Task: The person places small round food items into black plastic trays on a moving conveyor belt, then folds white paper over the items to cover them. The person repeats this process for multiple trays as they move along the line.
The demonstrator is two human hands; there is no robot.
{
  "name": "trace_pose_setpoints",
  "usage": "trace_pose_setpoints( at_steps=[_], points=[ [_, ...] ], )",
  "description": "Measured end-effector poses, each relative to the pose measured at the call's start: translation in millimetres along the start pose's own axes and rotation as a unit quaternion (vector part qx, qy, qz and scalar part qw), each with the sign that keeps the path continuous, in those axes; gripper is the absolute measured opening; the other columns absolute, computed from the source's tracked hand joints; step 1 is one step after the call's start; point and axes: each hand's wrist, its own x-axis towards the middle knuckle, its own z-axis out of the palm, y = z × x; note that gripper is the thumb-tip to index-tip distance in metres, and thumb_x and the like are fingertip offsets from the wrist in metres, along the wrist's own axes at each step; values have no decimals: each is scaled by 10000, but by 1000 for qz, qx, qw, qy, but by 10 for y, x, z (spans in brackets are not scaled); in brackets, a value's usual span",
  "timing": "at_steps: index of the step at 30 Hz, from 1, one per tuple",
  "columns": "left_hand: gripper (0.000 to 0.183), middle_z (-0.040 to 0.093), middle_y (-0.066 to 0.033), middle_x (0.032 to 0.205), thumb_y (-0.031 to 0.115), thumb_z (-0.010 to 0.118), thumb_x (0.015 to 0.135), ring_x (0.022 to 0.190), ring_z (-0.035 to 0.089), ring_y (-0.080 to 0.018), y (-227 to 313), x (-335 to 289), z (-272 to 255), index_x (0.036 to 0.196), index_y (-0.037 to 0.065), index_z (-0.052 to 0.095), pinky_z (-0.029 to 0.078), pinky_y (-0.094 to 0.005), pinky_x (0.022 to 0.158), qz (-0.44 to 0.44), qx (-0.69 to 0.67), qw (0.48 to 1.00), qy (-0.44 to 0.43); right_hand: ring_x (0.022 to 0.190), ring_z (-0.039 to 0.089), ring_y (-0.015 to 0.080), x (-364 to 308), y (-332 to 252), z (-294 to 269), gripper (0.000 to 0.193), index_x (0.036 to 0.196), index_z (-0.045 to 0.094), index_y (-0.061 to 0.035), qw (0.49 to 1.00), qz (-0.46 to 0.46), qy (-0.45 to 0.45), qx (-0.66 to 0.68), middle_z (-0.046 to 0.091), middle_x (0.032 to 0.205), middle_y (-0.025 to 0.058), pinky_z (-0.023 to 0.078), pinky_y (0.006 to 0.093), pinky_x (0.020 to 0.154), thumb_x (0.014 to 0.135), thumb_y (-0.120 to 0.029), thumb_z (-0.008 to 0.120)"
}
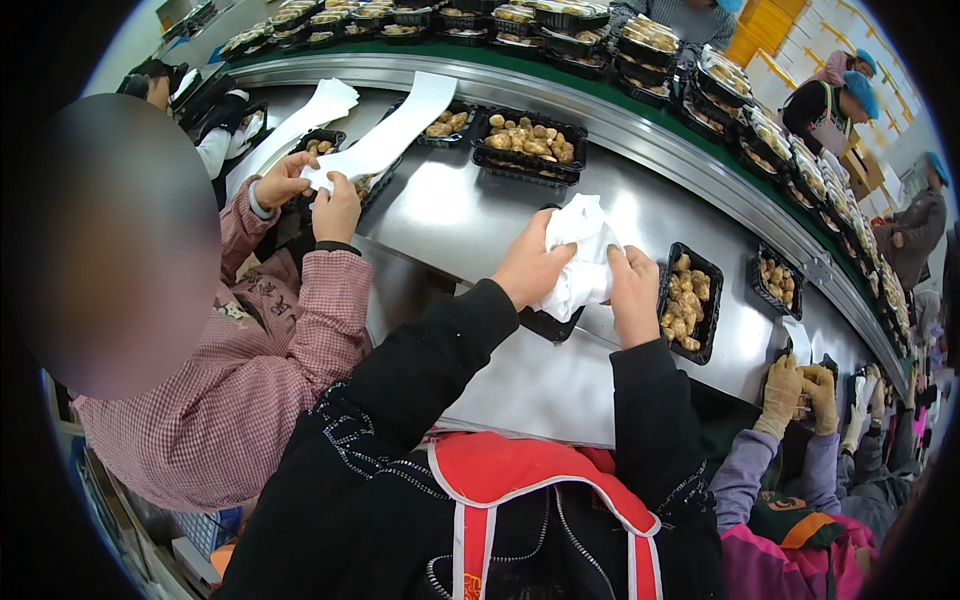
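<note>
Both my hands hold a crumpled white cloth (580,255), bunched up over the steel table. My left hand (532,262) grips its left side, fingers partly hidden behind it. Closed on its right edge is my right hand (633,297), thumb turned inward. Directly beneath is a black plastic tray (551,326), mostly covered by the cloth and my hands, so its contents do not show. Just right of my right hand, a black tray (711,322) holds small brown lumpy pieces, like mushrooms (685,300). Another filled tray (500,159) stands beyond my hands.
At my left, a co-worker in a pink checked sleeve (335,300) holds a long white strip (390,130) over trays. A green conveyor (640,110) carrying stacked filled trays (650,45) curves along the far side. Gloved hands (795,390) work at the right.
</note>
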Motion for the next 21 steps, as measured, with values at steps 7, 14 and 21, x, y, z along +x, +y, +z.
trace_pose_setpoints(
  at_steps=[7,14,21],
  points=[
    [648,515,-346,1347,31,543,893,1202,549,-509,-300,84,-60,1494,-21,308,450,-485,1043,66,254,965,22,910,596,313,-171,-158,112,271,1101,622,9,838,-374,157,-364,644,912,97,473,423,864,845,-76,642],
    [762,355,-333,1484,33,579,865,1189,544,-530,-356,-114,-34,1548,43,242,488,-495,1000,51,342,938,8,1182,525,297,-430,64,269,166,930,671,-40,793,-357,-110,-480,619,1058,92,301,586,1110,769,-76,656],
    [560,350,-241,1527,94,696,800,1330,419,-476,-345,-248,-60,1342,101,559,402,-494,1100,284,456,842,50,1291,481,312,-402,36,272,202,932,766,-68,807,-326,-189,-455,639,1171,112,200,663,1141,763,-88,657]
  ],
)
